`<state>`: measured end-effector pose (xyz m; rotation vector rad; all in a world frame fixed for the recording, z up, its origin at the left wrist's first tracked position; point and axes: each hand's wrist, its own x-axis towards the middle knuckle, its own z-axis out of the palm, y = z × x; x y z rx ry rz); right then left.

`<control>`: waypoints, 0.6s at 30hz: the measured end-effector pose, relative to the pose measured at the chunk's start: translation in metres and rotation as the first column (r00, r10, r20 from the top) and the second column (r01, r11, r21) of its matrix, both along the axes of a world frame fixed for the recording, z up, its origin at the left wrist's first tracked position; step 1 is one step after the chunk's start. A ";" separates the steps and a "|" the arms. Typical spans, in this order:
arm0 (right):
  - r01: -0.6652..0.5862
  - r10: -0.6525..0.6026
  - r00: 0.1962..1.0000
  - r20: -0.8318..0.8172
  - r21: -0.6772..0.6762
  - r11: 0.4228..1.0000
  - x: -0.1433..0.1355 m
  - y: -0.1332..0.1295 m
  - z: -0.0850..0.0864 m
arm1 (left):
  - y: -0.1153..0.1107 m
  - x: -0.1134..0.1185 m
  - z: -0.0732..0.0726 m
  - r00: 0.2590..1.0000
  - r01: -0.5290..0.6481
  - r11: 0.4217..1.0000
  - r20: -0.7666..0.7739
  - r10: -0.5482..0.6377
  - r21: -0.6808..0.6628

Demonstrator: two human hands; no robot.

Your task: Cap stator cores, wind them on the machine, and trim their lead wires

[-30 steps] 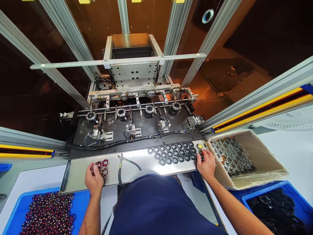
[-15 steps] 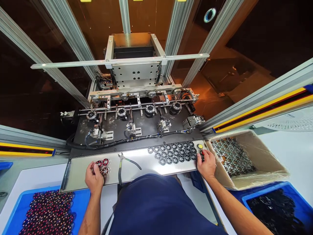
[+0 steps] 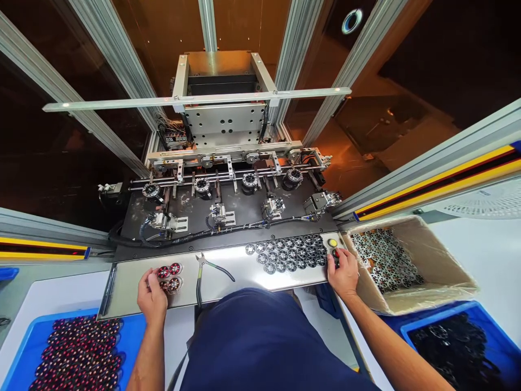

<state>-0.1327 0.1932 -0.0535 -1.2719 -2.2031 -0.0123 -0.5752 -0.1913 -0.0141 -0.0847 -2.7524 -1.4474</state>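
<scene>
1. Left of the cutters (image 3: pixel 202 262): left hand (image 3: pixel 152 297) half curled beside four red-wound rings (image 3: pixel 174 284); cannot tell if it holds one; light rim contact seems wise
2. Right of the cutters: dark discs (image 3: pixel 292 254) in rows
3. Farther right of the cutters: right hand (image 3: pixel 343 274) loosely bent at red button (image 3: pixel 336 253), grip hidden; straight touch likely best, clear of discs

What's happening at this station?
A person stands at a machine, both hands over the metal shelf along its front. The left hand is by a small cluster of red-and-black round parts; whether it grips one is unclear. The right hand is at the red button, just below the yellow button; a press can't be confirmed. Cutters lie between the cluster and rows of dark round parts.
</scene>
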 end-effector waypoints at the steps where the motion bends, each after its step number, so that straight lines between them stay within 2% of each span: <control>1: 0.000 0.000 1.000 0.000 0.000 1.000 0.000 0.000 0.000 | -0.002 -0.003 0.000 1.000 -0.018 0.999 0.017 0.017 0.049; 4: 0.000 0.000 1.000 0.000 -0.001 1.000 0.000 0.000 0.001 | -0.011 -0.016 0.002 0.995 -0.099 0.981 0.051 0.091 0.169; 9: 0.002 -0.002 1.000 0.002 -0.012 1.000 0.000 0.000 0.001 | -0.027 -0.034 0.009 0.984 -0.180 0.947 0.038 0.176 0.267; 13: 0.004 -0.004 1.000 0.002 -0.018 1.000 0.000 0.000 0.001 | -0.030 -0.033 0.017 0.988 -0.145 0.943 -0.007 0.154 0.298; 18: 0.003 -0.004 1.000 -0.005 -0.028 1.000 -0.001 -0.001 0.003 | -0.033 -0.017 0.029 0.999 -0.024 0.965 -0.023 0.031 0.260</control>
